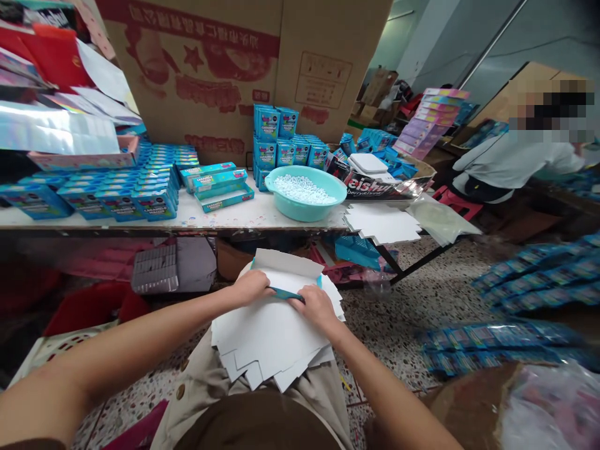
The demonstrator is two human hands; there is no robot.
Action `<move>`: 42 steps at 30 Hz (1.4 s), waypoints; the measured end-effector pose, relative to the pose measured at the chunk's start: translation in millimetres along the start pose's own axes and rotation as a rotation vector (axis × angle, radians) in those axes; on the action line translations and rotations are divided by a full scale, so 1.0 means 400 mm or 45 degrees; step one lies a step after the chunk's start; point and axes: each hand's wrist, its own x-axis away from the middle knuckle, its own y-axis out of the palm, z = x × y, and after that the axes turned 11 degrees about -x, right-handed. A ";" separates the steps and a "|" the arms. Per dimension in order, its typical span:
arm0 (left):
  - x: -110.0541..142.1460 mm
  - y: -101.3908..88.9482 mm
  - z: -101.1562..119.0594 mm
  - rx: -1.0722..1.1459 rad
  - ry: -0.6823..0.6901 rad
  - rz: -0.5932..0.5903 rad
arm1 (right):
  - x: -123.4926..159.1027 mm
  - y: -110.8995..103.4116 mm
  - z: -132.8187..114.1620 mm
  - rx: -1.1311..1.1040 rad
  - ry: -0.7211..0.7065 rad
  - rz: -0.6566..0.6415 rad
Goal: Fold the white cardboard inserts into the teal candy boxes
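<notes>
A stack of flat white carton blanks [267,340] lies on my lap. Both hands grip one blank at the stack's far end, folding it so its teal printed side [285,294] shows. My left hand [249,287] pinches the left part of that carton with fingers curled. My right hand [315,306] presses and grips its right part. The raised white flap [285,265] stands behind my fingers.
A table [244,215] ahead carries a teal basin [304,190] of small white pieces, stacks of blue boxes [117,187], more white blanks [382,222] and a big cardboard box [225,62]. A person [510,159] sits at the right. Blue packs [525,312] lie on the floor.
</notes>
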 end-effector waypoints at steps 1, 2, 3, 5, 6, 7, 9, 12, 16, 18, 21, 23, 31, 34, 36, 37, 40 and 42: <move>-0.009 -0.001 -0.005 0.022 -0.002 -0.017 | -0.006 -0.006 0.000 -0.021 0.000 -0.027; -0.019 -0.002 -0.010 0.044 -0.003 -0.041 | -0.014 -0.013 0.000 -0.045 0.006 -0.057; -0.031 -0.005 -0.016 0.065 -0.001 -0.070 | -0.021 -0.019 0.000 -0.072 0.022 -0.090; -0.051 -0.014 -0.028 0.098 0.011 -0.125 | -0.032 -0.030 -0.002 -0.118 0.074 -0.142; -0.055 -0.021 -0.033 0.107 0.018 -0.140 | -0.033 -0.033 -0.003 -0.131 0.098 -0.154; -0.055 -0.029 -0.037 0.109 0.022 -0.138 | -0.032 -0.034 -0.005 -0.136 0.115 -0.150; -0.034 -0.044 -0.040 0.093 0.027 -0.074 | -0.020 -0.031 -0.010 -0.134 0.122 -0.082; 0.030 -0.043 -0.020 0.053 -0.007 0.213 | 0.004 -0.018 -0.024 -0.175 0.120 0.149; 0.088 0.014 0.051 0.468 -0.437 1.023 | 0.008 0.000 -0.093 -0.434 0.095 0.545; 0.087 0.046 0.084 0.878 -0.566 1.008 | 0.002 0.008 -0.151 -0.586 -0.058 0.600; 0.072 0.065 0.080 1.256 -0.608 0.806 | 0.014 0.014 -0.234 -0.635 -0.376 0.444; 0.072 0.051 0.032 1.234 -0.648 0.801 | 0.045 0.005 -0.265 -0.519 -0.553 0.309; 0.100 -0.109 -0.130 0.505 -0.127 0.132 | 0.136 -0.096 -0.134 -0.074 -0.778 0.374; 0.086 -0.121 -0.100 0.311 0.100 0.180 | 0.113 -0.046 -0.043 0.062 -0.754 0.303; 0.095 -0.107 -0.066 0.111 0.077 0.436 | 0.101 0.004 -0.001 0.080 -0.734 0.340; 0.108 -0.094 -0.049 0.021 0.059 0.584 | 0.099 0.026 0.013 0.079 -0.706 0.385; 0.164 -0.029 -0.006 -0.107 0.178 0.805 | 0.099 0.070 0.028 0.068 -0.625 0.502; 0.197 0.026 0.010 -0.146 0.257 0.749 | 0.103 0.082 0.024 0.059 -0.604 0.495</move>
